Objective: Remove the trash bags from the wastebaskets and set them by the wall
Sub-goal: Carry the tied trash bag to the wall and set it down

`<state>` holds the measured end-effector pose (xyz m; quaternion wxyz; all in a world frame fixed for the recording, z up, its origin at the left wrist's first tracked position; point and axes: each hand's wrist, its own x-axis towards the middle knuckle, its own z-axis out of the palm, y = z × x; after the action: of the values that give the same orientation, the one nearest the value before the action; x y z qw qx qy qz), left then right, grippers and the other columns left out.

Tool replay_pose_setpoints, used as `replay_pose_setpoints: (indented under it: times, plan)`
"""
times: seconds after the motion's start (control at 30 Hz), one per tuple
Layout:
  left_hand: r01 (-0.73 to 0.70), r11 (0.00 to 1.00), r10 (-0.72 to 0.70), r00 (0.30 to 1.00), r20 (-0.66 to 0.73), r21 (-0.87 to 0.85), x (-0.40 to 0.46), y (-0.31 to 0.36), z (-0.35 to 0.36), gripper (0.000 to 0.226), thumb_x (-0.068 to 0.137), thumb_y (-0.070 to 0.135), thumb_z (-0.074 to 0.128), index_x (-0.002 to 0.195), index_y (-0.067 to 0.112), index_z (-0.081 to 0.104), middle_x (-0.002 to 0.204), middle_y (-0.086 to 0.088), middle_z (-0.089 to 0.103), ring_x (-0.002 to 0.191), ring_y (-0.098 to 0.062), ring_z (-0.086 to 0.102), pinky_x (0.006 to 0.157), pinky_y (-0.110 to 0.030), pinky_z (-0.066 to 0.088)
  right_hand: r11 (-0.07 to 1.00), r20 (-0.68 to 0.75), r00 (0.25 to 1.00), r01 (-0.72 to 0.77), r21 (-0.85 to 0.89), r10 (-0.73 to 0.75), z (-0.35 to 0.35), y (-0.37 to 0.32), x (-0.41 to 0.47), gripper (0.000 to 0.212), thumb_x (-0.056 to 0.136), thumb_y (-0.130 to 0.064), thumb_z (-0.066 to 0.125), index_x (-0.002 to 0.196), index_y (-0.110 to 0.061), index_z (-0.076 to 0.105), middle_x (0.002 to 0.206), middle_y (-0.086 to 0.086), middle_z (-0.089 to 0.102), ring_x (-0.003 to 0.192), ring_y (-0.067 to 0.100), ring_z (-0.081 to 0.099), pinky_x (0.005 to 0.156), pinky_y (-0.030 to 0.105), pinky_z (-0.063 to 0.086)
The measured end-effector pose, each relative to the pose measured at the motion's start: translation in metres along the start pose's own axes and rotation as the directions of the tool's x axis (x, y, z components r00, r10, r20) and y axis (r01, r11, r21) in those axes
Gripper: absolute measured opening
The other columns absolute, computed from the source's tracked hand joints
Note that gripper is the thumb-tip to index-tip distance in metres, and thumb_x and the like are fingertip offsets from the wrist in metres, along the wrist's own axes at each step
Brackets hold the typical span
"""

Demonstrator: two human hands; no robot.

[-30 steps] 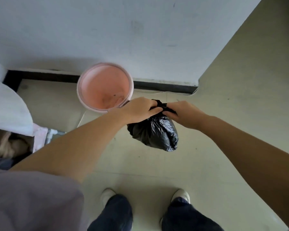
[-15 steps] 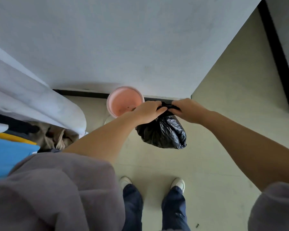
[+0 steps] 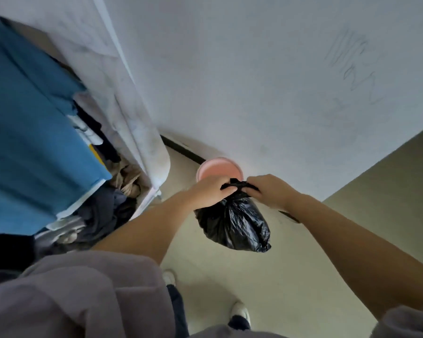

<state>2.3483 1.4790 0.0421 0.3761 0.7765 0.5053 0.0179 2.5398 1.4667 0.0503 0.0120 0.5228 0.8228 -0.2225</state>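
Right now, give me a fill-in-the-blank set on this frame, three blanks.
1. Both hands grip the gathered top of a ____ trash bag.
2. The wastebasket beyond the left hand and right hand is ____ in colour.
3. The bag hangs above the ____, touching nothing below.

Missing: black; pink; floor

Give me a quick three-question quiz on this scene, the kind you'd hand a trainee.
1. True or false: the black trash bag hangs in the air, clear of the floor.
2. Which hands hold the bag's gathered top? A) left hand only B) right hand only C) both
3. Fill in: the pink wastebasket stands against the ____.

Key: 1. True. 2. C, each hand has a closed grip on the neck. 3. wall; no liner shows inside the wastebasket.
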Motion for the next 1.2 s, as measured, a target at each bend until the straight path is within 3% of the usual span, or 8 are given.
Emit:
replay_pose_setpoints:
  times: [0.07, 0.13, 0.23, 0.37, 0.53, 0.8, 1.0, 1.2]
  plan:
    - [0.07, 0.997, -0.073, 0.994, -0.079, -0.044, -0.024, -0.002, 0.02, 0.024, 0.098, 0.036, 0.042, 0.08, 0.023, 0.051, 0.073, 0.002, 0.058, 0.072, -0.021, 0.059, 0.062, -0.03, 0.043, 0.995, 0.04, 0.995, 0.096, -0.008, -0.096, 0.002, -0.011, -0.006, 0.025, 0.099, -0.026, 0.041, 0.107, -0.012, 0.059, 0.083, -0.005, 0.053, 0.075, 0.015, 0.047, 0.059, 0.024, 0.029]
    - [0.155, 0.984, -0.165, 0.978, -0.124, -0.09, -0.052, -0.008, 0.04, 0.032, 0.097, 0.038, 0.043, 0.095, 0.01, 0.058, 0.088, -0.008, 0.066, 0.083, -0.026, 0.063, 0.076, -0.039, 0.049, 0.979, 0.131, 0.971, 0.202, -0.01, -0.199, 0.01, -0.024, -0.011, 0.028, 0.1, -0.026, 0.04, 0.117, -0.013, 0.057, 0.093, -0.004, 0.061, 0.081, 0.017, 0.055, 0.069, 0.023, 0.037]
    - [0.263, 0.948, -0.297, 0.935, -0.196, -0.18, -0.098, -0.016, 0.062, 0.032, 0.096, 0.036, 0.044, 0.099, 0.009, 0.059, 0.097, -0.009, 0.066, 0.091, -0.025, 0.061, 0.081, -0.036, 0.045, 0.937, 0.266, 0.915, 0.337, -0.092, -0.303, 0.024, -0.051, -0.011, 0.036, 0.098, -0.039, 0.031, 0.12, -0.022, 0.056, 0.1, 0.005, 0.07, 0.09, 0.025, 0.064, 0.085, 0.038, 0.05]
    - [0.37, 0.872, -0.465, 0.831, -0.307, -0.319, -0.171, -0.027, 0.082, 0.028, 0.096, 0.034, 0.046, 0.1, 0.011, 0.062, 0.104, -0.009, 0.066, 0.096, -0.025, 0.059, 0.078, -0.033, 0.043, 0.838, 0.34, 0.823, 0.525, -0.148, -0.456, 0.042, -0.112, -0.008, 0.032, 0.099, -0.034, 0.037, 0.103, -0.01, 0.058, 0.098, 0.009, 0.066, 0.081, 0.02, 0.052, 0.075, 0.031, 0.039]
    - [0.464, 0.771, -0.626, 0.678, -0.384, -0.436, -0.29, -0.044, 0.111, 0.027, 0.096, 0.032, 0.047, 0.104, 0.012, 0.062, 0.103, -0.006, 0.065, 0.096, -0.023, 0.058, 0.079, -0.034, 0.044, 0.703, 0.411, 0.674, 0.703, -0.104, -0.613, 0.088, -0.215, -0.029, 0.029, 0.098, -0.032, 0.043, 0.102, -0.009, 0.061, 0.102, 0.012, 0.066, 0.095, 0.029, 0.059, 0.069, 0.028, 0.031]
    - [0.578, 0.537, -0.843, 0.343, -0.415, -0.614, -0.533, -0.05, 0.227, 0.024, 0.091, 0.034, 0.051, 0.097, 0.013, 0.06, 0.099, -0.009, 0.063, 0.093, -0.026, 0.057, 0.084, -0.041, 0.048, 0.389, 0.557, 0.313, 0.921, 0.02, -0.769, 0.205, -0.411, -0.144, 0.031, 0.096, -0.034, 0.044, 0.116, -0.016, 0.059, 0.113, 0.008, 0.065, 0.102, 0.028, 0.06, 0.085, 0.038, 0.048]
    - [0.595, 0.287, -0.944, 0.046, -0.325, -0.751, -0.716, -0.027, 0.335, 0.026, 0.087, 0.023, 0.048, 0.108, 0.012, 0.059, 0.095, -0.013, 0.066, 0.086, -0.031, 0.061, 0.074, -0.037, 0.049, 0.133, 0.576, 0.034, 0.982, 0.131, -0.817, 0.295, -0.557, -0.278, 0.029, 0.096, -0.033, 0.046, 0.092, -0.008, 0.057, 0.082, 0.006, 0.055, 0.082, 0.026, 0.057, 0.065, 0.033, 0.038]
    - [0.537, 0.106, -0.954, -0.183, -0.238, -0.837, -0.842, 0.009, 0.412, 0.018, 0.089, 0.019, 0.048, 0.096, 0.007, 0.058, 0.078, -0.011, 0.061, 0.07, -0.03, 0.057, 0.061, -0.036, 0.04, -0.054, 0.626, -0.202, 0.967, 0.248, -0.753, 0.368, -0.662, -0.386, 0.025, 0.095, -0.03, 0.05, 0.089, -0.007, 0.057, 0.08, 0.009, 0.057, 0.077, 0.027, 0.056, 0.065, 0.034, 0.037]
